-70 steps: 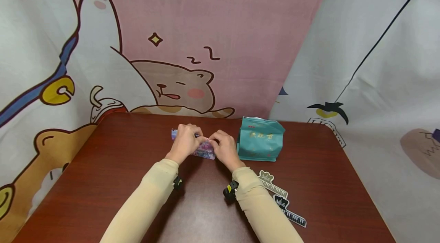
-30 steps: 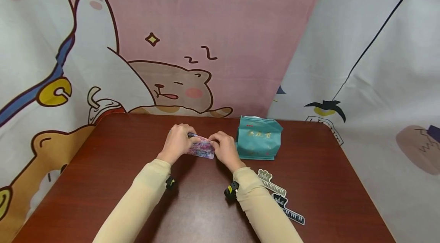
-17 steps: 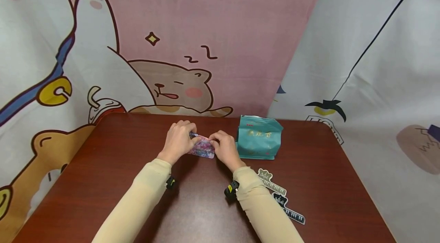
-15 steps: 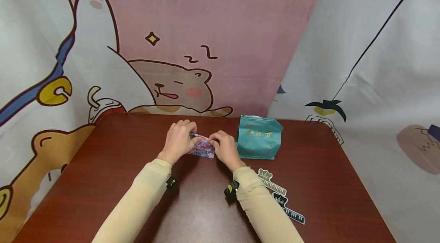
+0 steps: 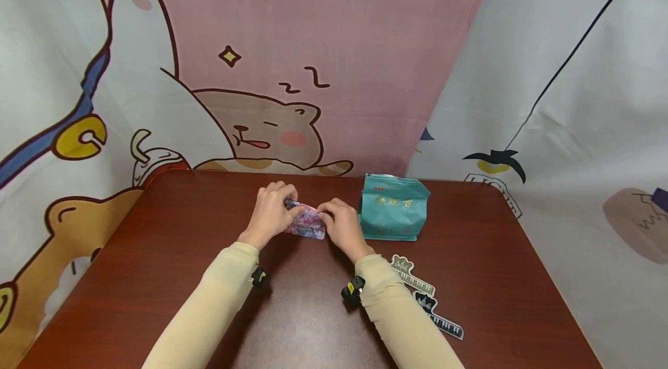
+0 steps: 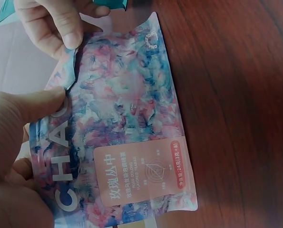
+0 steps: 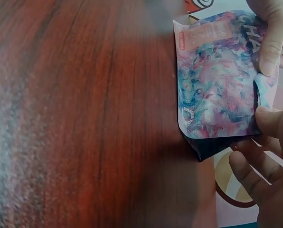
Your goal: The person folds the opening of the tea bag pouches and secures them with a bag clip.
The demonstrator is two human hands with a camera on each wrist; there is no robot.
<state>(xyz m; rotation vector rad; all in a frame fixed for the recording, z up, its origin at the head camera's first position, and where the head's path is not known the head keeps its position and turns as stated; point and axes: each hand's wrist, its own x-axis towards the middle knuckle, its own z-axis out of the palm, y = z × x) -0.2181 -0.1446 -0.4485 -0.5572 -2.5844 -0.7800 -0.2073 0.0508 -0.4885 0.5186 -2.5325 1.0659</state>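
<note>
A tea pouch (image 5: pixel 307 225) with a pink, blue and purple floral print is held just over the table between both hands. My left hand (image 5: pixel 268 213) pinches its top edge, thumb on the printed front beside the large white letters in the left wrist view. My right hand (image 5: pixel 341 227) pinches the same edge near the other corner. Between the two thumbs, the top strip of the pouch (image 6: pixel 127 95) is bent out and a dark gap shows in the right wrist view. The inside of the pouch is hidden.
A teal bag (image 5: pixel 394 209) with gold lettering stands upright to the right of my right hand. Two keyboard-patterned clips, one beige (image 5: pixel 412 277) and one black (image 5: pixel 438 315), lie beside my right forearm. The brown table (image 5: pixel 156 276) ends at a cartoon-printed cloth (image 5: pixel 376 67).
Over the first second or so, my left hand shifted left and more of the pouch's front came into view. Since then both hands have barely moved, keeping their pinch on the pouch.
</note>
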